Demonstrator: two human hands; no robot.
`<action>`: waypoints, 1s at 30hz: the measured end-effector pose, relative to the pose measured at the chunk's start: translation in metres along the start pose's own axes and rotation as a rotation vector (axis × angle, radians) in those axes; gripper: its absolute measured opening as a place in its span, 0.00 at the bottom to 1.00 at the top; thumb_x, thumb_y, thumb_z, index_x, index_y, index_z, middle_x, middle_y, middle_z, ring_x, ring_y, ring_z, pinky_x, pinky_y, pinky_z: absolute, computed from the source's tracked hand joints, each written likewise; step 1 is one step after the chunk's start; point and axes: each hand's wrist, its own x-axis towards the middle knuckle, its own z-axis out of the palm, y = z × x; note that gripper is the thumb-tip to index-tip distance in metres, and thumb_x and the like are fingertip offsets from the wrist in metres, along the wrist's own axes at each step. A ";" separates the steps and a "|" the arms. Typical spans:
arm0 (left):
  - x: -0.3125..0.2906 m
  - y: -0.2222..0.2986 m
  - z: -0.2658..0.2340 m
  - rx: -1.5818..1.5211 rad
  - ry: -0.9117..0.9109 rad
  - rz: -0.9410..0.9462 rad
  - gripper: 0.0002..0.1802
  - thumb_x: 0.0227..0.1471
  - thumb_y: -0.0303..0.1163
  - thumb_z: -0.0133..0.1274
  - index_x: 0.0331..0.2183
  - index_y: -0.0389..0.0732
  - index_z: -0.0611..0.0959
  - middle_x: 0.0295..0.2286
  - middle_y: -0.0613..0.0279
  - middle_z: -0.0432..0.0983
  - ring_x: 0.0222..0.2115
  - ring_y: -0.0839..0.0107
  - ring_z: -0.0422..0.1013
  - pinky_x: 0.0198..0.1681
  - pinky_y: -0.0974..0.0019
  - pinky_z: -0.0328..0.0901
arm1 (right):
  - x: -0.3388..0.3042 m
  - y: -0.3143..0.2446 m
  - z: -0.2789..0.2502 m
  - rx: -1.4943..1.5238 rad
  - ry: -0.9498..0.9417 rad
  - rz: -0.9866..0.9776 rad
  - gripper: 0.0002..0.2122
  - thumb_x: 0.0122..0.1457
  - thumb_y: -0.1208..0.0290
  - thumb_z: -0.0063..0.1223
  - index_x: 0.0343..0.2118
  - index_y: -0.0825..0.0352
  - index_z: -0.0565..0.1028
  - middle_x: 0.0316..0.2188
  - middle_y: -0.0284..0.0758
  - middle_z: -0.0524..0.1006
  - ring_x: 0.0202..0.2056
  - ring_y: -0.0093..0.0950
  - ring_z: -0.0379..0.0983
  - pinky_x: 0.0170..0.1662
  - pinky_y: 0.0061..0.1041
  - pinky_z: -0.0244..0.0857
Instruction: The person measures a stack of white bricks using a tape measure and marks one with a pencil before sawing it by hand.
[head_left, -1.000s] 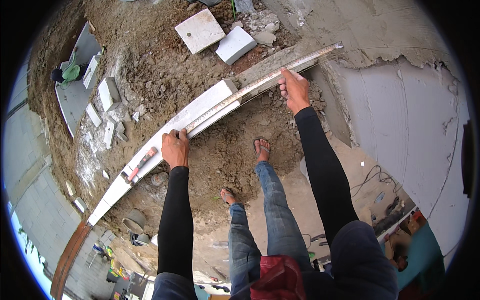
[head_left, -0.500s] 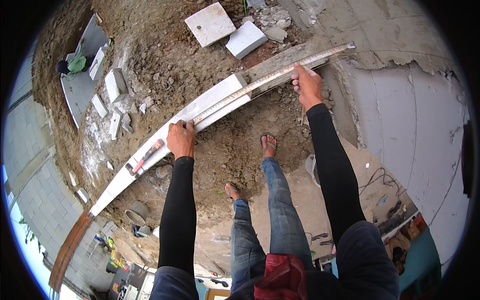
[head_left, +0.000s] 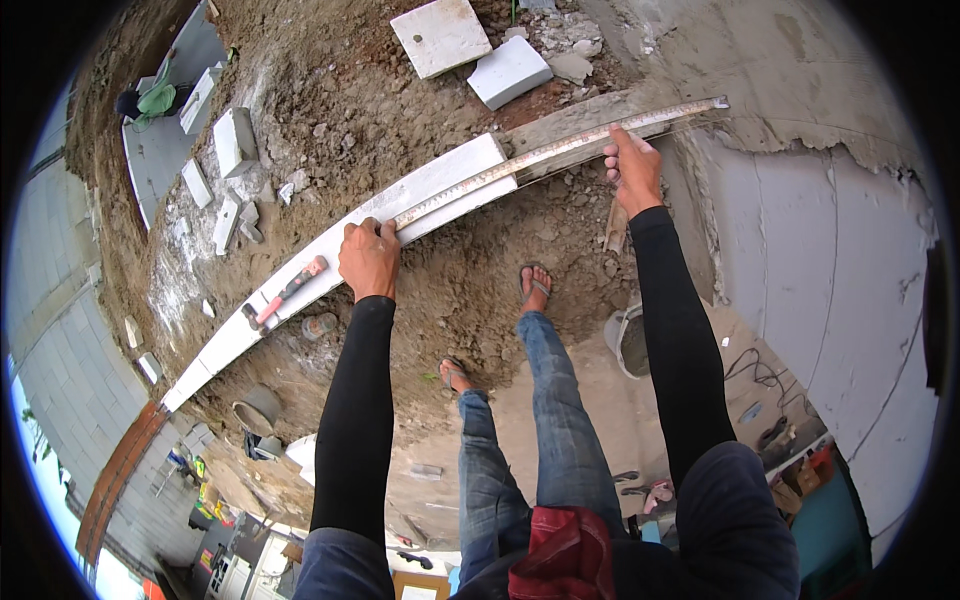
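A long metal measuring tape [head_left: 520,160] lies stretched along the top of a low wall of white lightweight blocks [head_left: 340,240] and on across a grey weathered wooden plank [head_left: 580,115] to the rough grey mortar ledge [head_left: 760,70] at the right. The left hand [head_left: 368,258] rests on the white wall at the tape's near end, its fingers [head_left: 375,229] curled down over the block edge and pressing the tape end flat. The right hand [head_left: 633,170] sits further along, fingers [head_left: 614,140] pinching the tape against the plank, thumb side towards the wall. Both arms wear black sleeves.

On the wall top, to the left of the left hand and apart from it, lies a hammer with a red handle [head_left: 283,294]. Beyond the wall, on the brown loose soil [head_left: 350,110], sit two loose white blocks [head_left: 470,45] side by side, and several white block offcuts [head_left: 225,180] are scattered further left. Below the wall, the person's feet in sandals [head_left: 536,285] stand on the dirt, and a grey bucket [head_left: 628,345] stands just right of the legs, beside the plastered grey wall [head_left: 830,260].
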 end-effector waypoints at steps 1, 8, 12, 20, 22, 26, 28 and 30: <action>0.000 0.001 -0.001 0.001 -0.004 -0.001 0.17 0.50 0.44 0.56 0.30 0.38 0.84 0.31 0.47 0.75 0.31 0.48 0.75 0.33 0.50 0.68 | 0.000 0.000 0.000 -0.006 -0.002 -0.003 0.16 0.57 0.65 0.59 0.43 0.71 0.75 0.21 0.32 0.75 0.17 0.15 0.66 0.15 0.16 0.57; 0.001 -0.001 0.000 -0.028 -0.016 -0.030 0.18 0.50 0.45 0.56 0.31 0.39 0.84 0.32 0.47 0.76 0.33 0.47 0.74 0.36 0.51 0.67 | 0.002 -0.002 0.001 -0.033 -0.010 -0.033 0.16 0.57 0.65 0.60 0.43 0.71 0.75 0.22 0.31 0.75 0.17 0.16 0.66 0.16 0.16 0.58; -0.014 -0.008 -0.014 -0.114 0.015 0.007 0.18 0.53 0.45 0.54 0.32 0.38 0.83 0.31 0.47 0.75 0.32 0.46 0.74 0.35 0.50 0.67 | -0.005 -0.009 0.004 0.032 -0.023 -0.019 0.15 0.56 0.65 0.61 0.41 0.69 0.76 0.22 0.29 0.74 0.18 0.15 0.66 0.17 0.15 0.59; -0.247 -0.112 -0.041 -0.568 -0.195 0.057 0.22 0.53 0.47 0.57 0.39 0.37 0.83 0.32 0.45 0.77 0.33 0.47 0.74 0.35 0.53 0.67 | -0.213 0.080 -0.026 -0.186 -0.396 0.035 0.12 0.58 0.61 0.59 0.33 0.65 0.75 0.20 0.25 0.71 0.19 0.13 0.63 0.20 0.14 0.56; -0.341 -0.150 -0.040 -0.602 -0.326 -0.033 0.25 0.52 0.50 0.57 0.37 0.35 0.83 0.28 0.40 0.77 0.32 0.42 0.73 0.35 0.51 0.67 | -0.294 0.155 -0.049 -0.295 -0.490 0.206 0.11 0.59 0.60 0.58 0.31 0.64 0.75 0.19 0.25 0.71 0.18 0.13 0.63 0.19 0.15 0.55; -0.546 -0.250 -0.012 -0.608 -0.504 -0.385 0.21 0.52 0.49 0.54 0.32 0.39 0.85 0.27 0.39 0.77 0.33 0.41 0.74 0.38 0.47 0.67 | -0.450 0.283 -0.086 -0.606 -0.730 0.419 0.13 0.57 0.61 0.60 0.34 0.66 0.76 0.20 0.28 0.73 0.18 0.15 0.66 0.19 0.16 0.57; -0.660 -0.300 -0.005 -0.667 -0.492 -0.574 0.20 0.52 0.49 0.53 0.33 0.40 0.85 0.30 0.41 0.78 0.36 0.43 0.74 0.42 0.48 0.67 | -0.514 0.327 -0.104 -0.829 -0.881 0.290 0.12 0.57 0.62 0.60 0.35 0.66 0.75 0.21 0.28 0.73 0.18 0.16 0.67 0.19 0.17 0.58; -0.771 -0.339 0.011 -0.679 -0.374 -0.740 0.21 0.52 0.50 0.52 0.34 0.41 0.85 0.32 0.42 0.79 0.38 0.45 0.74 0.44 0.50 0.67 | -0.555 0.364 -0.117 -1.012 -0.987 -0.031 0.11 0.57 0.63 0.60 0.34 0.65 0.73 0.21 0.27 0.72 0.18 0.16 0.67 0.18 0.17 0.59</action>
